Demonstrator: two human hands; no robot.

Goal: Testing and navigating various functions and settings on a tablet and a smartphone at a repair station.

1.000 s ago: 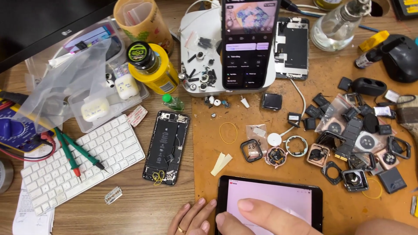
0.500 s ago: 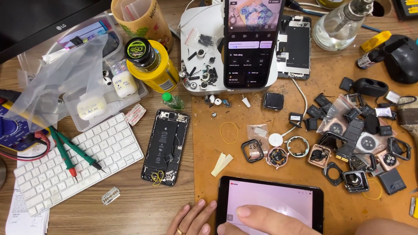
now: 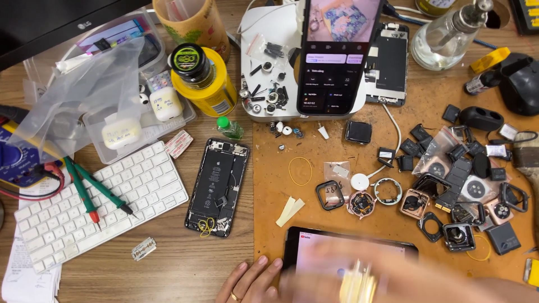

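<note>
1. The tablet (image 3: 348, 247) lies at the bottom edge of the brown mat (image 3: 337, 168), its screen lit pale pink.
2. The right hand (image 3: 393, 278) sweeps across the screen, blurred; whether its fingers are apart or together cannot be told.
3. The left hand (image 3: 252, 280) rests flat just left of the tablet, fingers loosely spread, holding nothing.
4. An opened phone (image 3: 216, 188) lies further left, beside a white keyboard (image 3: 95, 205).
5. Watch parts (image 3: 449, 191) are scattered to the right.

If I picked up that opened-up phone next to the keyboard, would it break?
Probably easy to damage: the opened phone lies face down with its back off, so the battery and small parts are bare. It looks flat and stiff, so it likely won't bend or roll. The loose yellow wire at its lower end might snag or fall off.
</note>
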